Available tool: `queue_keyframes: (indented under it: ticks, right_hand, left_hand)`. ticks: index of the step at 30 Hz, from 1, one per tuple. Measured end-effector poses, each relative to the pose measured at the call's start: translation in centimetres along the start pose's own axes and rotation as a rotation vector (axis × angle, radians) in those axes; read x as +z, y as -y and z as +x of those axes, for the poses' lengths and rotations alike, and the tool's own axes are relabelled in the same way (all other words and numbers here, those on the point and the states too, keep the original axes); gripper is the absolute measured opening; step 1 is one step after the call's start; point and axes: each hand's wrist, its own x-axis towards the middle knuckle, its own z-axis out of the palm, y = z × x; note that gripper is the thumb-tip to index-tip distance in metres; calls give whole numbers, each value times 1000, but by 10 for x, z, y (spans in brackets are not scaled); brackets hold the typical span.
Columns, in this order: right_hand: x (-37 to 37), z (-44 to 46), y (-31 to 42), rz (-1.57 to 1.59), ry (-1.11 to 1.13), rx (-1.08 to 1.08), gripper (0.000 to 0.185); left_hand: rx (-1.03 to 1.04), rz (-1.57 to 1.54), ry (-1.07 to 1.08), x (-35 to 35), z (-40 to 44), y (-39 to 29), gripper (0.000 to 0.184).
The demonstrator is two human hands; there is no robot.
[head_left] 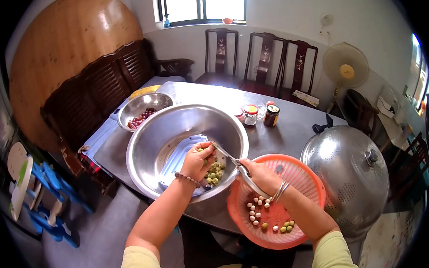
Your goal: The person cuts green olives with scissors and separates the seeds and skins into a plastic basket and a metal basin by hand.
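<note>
My left hand (199,161) is closed over the large steel basin (134,159), its fingers pinched around a small green lotus seed, mostly covered by the fingers. My right hand (260,176) grips metal scissors (228,154), whose blade tips meet my left fingertips. Below my hands, green husk pieces (216,172) lie in the basin beside a blue-and-white striped bag (177,162). Under my right forearm stands an orange plastic basket (315,184) holding several pale peeled seeds (253,213) and several green seeds (286,226).
A smaller steel bowl (127,106) with red grapes (142,118) stands behind the basin. Jars (271,115) stand at the table's middle. A perforated steel lid (345,176) lies to the right. Chairs (264,60), a wooden bench (97,86) and a fan (345,66) surround the table.
</note>
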Motion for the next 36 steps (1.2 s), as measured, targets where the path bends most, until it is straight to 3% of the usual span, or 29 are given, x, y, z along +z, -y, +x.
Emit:
queue_keyframes:
  ticks: [2, 8, 15, 36]
  right_hand:
    - [0, -1, 1, -13, -1, 14, 39]
    - [1, -1, -3, -13, -30, -18, 41]
    - [5, 4, -9, -39, -47, -6, 42]
    - [5, 2, -8, 1, -63, -27, 40]
  left_hand:
    - [-5, -9, -66, 2, 1, 1, 4]
    - [-30, -47, 5, -5, 3, 0, 11]
    - [14, -8, -52, 2, 4, 2, 4]
    - [8, -28, -33, 0, 5, 2, 10]
